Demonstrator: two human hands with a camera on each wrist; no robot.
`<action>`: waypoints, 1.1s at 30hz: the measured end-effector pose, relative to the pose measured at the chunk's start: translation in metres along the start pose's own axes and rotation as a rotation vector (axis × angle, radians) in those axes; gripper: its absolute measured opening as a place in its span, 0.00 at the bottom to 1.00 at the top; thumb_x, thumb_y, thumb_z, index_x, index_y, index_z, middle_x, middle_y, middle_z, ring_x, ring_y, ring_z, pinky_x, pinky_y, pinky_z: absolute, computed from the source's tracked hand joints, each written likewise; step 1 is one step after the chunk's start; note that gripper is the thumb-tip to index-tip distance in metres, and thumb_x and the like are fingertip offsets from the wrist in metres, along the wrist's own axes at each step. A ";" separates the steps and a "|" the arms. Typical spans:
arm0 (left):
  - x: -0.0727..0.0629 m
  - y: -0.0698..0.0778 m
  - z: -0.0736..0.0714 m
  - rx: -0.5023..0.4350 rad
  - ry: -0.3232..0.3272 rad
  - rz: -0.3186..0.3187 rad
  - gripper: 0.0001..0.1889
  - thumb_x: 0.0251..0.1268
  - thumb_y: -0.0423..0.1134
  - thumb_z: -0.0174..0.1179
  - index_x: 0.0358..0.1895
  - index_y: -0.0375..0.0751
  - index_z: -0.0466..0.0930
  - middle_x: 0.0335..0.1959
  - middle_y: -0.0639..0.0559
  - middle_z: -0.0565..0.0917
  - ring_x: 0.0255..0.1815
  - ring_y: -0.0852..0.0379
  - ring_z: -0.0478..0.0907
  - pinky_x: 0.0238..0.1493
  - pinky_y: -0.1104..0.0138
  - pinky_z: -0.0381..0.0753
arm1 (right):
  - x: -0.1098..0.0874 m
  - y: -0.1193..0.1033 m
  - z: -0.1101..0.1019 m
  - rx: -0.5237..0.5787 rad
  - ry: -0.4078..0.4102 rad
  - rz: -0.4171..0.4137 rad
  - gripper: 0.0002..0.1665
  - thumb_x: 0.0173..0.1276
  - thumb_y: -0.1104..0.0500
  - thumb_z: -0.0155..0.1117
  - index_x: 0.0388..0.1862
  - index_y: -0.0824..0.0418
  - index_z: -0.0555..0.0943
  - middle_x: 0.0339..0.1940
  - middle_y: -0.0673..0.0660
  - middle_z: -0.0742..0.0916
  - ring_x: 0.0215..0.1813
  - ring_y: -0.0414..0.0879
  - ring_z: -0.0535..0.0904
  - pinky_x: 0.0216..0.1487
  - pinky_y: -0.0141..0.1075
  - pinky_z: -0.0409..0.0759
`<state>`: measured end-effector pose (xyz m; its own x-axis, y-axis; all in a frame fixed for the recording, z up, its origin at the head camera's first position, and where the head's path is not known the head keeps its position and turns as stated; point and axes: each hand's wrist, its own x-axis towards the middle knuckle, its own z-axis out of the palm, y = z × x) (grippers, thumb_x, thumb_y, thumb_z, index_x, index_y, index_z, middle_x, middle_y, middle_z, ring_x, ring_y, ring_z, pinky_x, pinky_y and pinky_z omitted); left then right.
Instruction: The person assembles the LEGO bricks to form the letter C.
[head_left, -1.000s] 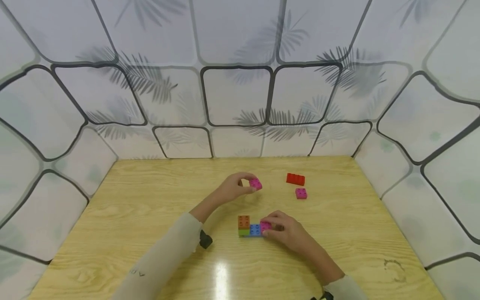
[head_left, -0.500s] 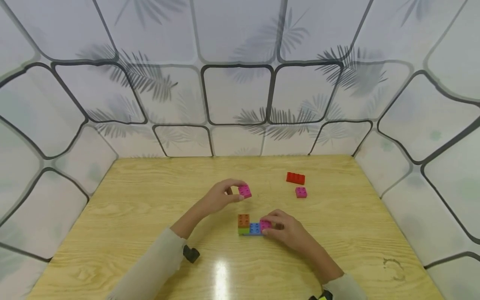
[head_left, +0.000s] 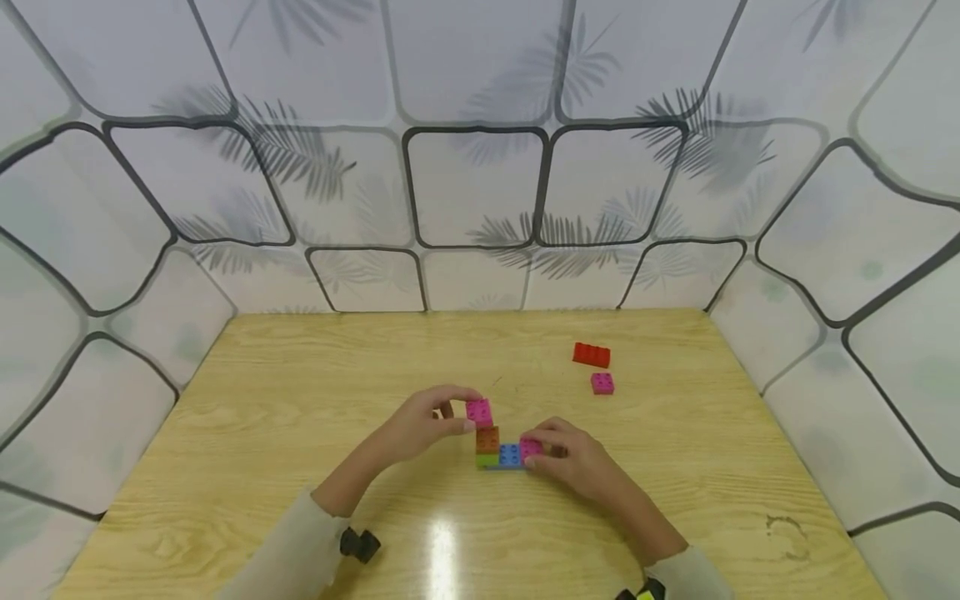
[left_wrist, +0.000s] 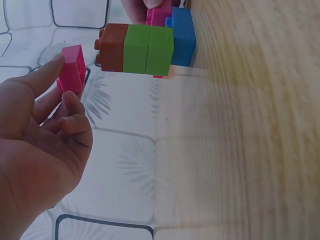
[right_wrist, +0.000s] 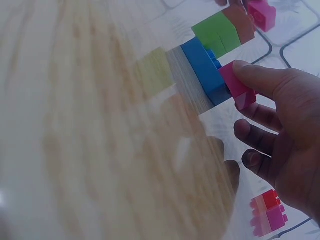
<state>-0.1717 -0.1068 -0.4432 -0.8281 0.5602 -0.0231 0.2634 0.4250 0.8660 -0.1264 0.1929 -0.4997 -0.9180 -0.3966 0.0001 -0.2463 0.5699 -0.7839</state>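
My left hand (head_left: 420, 427) pinches a pink building brick (head_left: 478, 412) between thumb and fingertips. In the left wrist view that brick hangs above the orange-brown brick (left_wrist: 113, 48), with a gap between them. The orange-brown brick tops two stacked green bricks (left_wrist: 149, 50), which sit on one end of a long blue brick (head_left: 510, 456). On the blue brick's other end is a second pink brick (right_wrist: 239, 85), and my right hand (head_left: 576, 460) pinches it by its sides. Studs show on the blue brick between the stack and this pink one.
Farther back on the wooden table (head_left: 337, 367) lie a long red brick (head_left: 592, 355) and, just in front of it, another pink brick (head_left: 602, 383). Patterned white walls (head_left: 480, 192) enclose the table at the back and sides.
My left hand has brought its pink brick leftward and toward me, from the open table behind to over the orange-brown brick. The right hand stays in place on its pink brick.
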 end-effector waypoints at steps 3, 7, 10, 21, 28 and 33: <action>-0.006 0.000 0.001 -0.004 -0.012 0.009 0.20 0.70 0.51 0.63 0.64 0.61 0.78 0.53 0.58 0.81 0.41 0.53 0.74 0.31 0.65 0.76 | 0.000 0.000 0.000 0.012 -0.004 0.008 0.23 0.71 0.41 0.64 0.61 0.46 0.83 0.53 0.39 0.81 0.49 0.41 0.76 0.50 0.33 0.77; -0.010 0.001 0.005 -0.014 -0.027 0.012 0.20 0.70 0.49 0.64 0.63 0.60 0.79 0.54 0.59 0.81 0.40 0.54 0.74 0.31 0.65 0.77 | 0.001 -0.001 -0.001 0.019 -0.003 0.006 0.22 0.71 0.42 0.65 0.60 0.47 0.83 0.53 0.40 0.81 0.48 0.42 0.76 0.49 0.33 0.77; -0.010 0.001 0.009 -0.005 -0.038 0.020 0.19 0.70 0.48 0.64 0.63 0.60 0.79 0.54 0.59 0.81 0.40 0.55 0.75 0.30 0.66 0.77 | 0.001 -0.001 -0.001 0.022 -0.002 -0.001 0.22 0.71 0.43 0.65 0.60 0.47 0.83 0.53 0.39 0.81 0.48 0.42 0.76 0.49 0.32 0.77; -0.009 0.004 0.016 0.038 -0.067 0.051 0.20 0.71 0.48 0.63 0.64 0.58 0.78 0.59 0.59 0.80 0.42 0.56 0.75 0.35 0.65 0.79 | 0.001 0.000 0.001 0.007 0.008 -0.038 0.23 0.71 0.43 0.66 0.60 0.48 0.84 0.52 0.40 0.81 0.46 0.41 0.76 0.46 0.32 0.77; -0.010 -0.001 0.018 0.059 -0.046 0.073 0.20 0.71 0.50 0.62 0.64 0.63 0.78 0.60 0.62 0.80 0.42 0.57 0.75 0.35 0.65 0.79 | 0.001 -0.002 0.001 0.006 0.007 -0.044 0.22 0.71 0.44 0.66 0.60 0.48 0.84 0.52 0.40 0.81 0.46 0.41 0.75 0.46 0.32 0.77; -0.009 -0.001 0.020 0.114 -0.014 0.076 0.20 0.71 0.52 0.62 0.64 0.65 0.78 0.57 0.65 0.80 0.39 0.58 0.72 0.31 0.67 0.76 | 0.000 -0.002 0.000 0.004 0.012 -0.042 0.22 0.71 0.44 0.66 0.60 0.49 0.84 0.51 0.40 0.81 0.45 0.41 0.75 0.45 0.31 0.77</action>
<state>-0.1544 -0.0981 -0.4534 -0.7968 0.6034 0.0331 0.3808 0.4587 0.8029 -0.1261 0.1918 -0.4985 -0.9103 -0.4119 0.0406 -0.2839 0.5499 -0.7855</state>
